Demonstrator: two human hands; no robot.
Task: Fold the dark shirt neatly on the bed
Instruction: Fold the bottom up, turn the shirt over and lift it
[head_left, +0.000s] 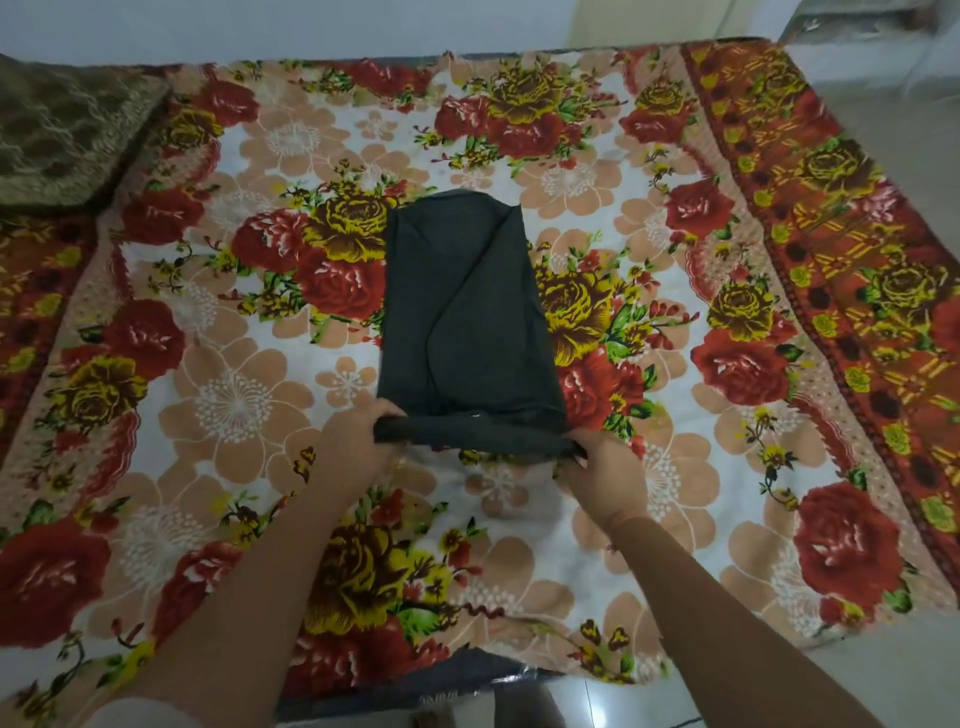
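1. dark shirt (462, 322): charcoal, sides lapped inward into a long narrow panel, mid bed (234, 395)
2. left grip (353, 441), right grip (602, 473): each clutching a hem corner, hem bunched toward bed's near edge

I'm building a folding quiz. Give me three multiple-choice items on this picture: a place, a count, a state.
1. Where is the brown cushion? A) far left corner of the bed B) near right corner C) on the floor
2. How many hands grip the dark shirt? A) none B) one C) two
3. The shirt's state? A) spread wide B) folded into a narrow strip C) balled up
Answers: 1 A, it lies far left. 2 C, left hand and right hand each hold its near edge. 3 B, both sides are folded inward.
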